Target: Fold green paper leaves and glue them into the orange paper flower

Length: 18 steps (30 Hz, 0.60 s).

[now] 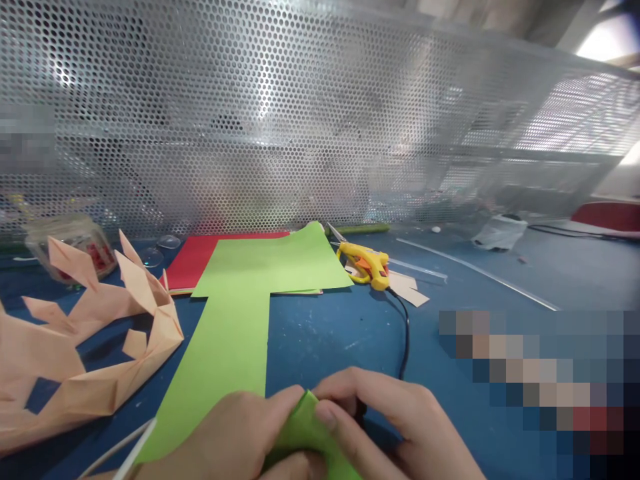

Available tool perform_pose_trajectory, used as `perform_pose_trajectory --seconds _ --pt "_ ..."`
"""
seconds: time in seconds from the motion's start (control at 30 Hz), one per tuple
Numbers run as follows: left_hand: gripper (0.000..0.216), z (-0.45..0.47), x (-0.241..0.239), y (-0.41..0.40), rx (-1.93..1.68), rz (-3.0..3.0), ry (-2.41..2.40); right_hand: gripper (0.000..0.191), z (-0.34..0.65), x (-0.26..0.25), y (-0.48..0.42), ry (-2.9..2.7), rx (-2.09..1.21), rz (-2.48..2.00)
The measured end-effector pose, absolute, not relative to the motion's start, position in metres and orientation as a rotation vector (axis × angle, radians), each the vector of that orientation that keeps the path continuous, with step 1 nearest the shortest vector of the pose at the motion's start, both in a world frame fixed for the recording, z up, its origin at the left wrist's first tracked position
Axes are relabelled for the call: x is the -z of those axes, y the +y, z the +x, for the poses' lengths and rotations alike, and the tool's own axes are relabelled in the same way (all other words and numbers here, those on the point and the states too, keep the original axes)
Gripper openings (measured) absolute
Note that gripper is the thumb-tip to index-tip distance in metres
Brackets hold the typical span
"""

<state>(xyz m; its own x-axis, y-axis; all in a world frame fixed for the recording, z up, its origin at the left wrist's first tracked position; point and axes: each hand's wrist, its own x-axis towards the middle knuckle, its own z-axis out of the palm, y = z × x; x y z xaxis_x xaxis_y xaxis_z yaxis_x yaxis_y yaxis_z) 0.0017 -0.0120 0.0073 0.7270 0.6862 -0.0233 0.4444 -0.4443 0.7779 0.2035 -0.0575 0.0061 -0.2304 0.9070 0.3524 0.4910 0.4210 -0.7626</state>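
Left hand (235,433) and right hand (407,420) had fingers clamped on folded green paper (305,427) at six o'clock; creasing seemed underway, the next move likely calling for even pressure.

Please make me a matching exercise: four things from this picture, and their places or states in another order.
1. glue gun
2. red sheet
3. glass jar
4. creased green paper

A. held by the left hand and right hand
B. far left, behind the peach paper shape
C. joined to a black cord
D. partly under a light-green sheet

Pairs: 1-C, 2-D, 3-B, 4-A
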Motion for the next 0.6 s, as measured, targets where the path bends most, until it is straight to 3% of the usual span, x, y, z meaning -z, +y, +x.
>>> perform_pose_trajectory --seconds 0.33,0.6 --pt "0.030 0.007 -0.008 -0.014 -0.384 2.028 0.797 0.031 0.203 0.011 -0.061 -1.808 -0.630 -1.334" --pt "0.030 0.005 -0.012 -0.013 -0.223 2.154 0.781 0.028 0.205 0.015 -0.061 -1.904 -0.477 -1.259"
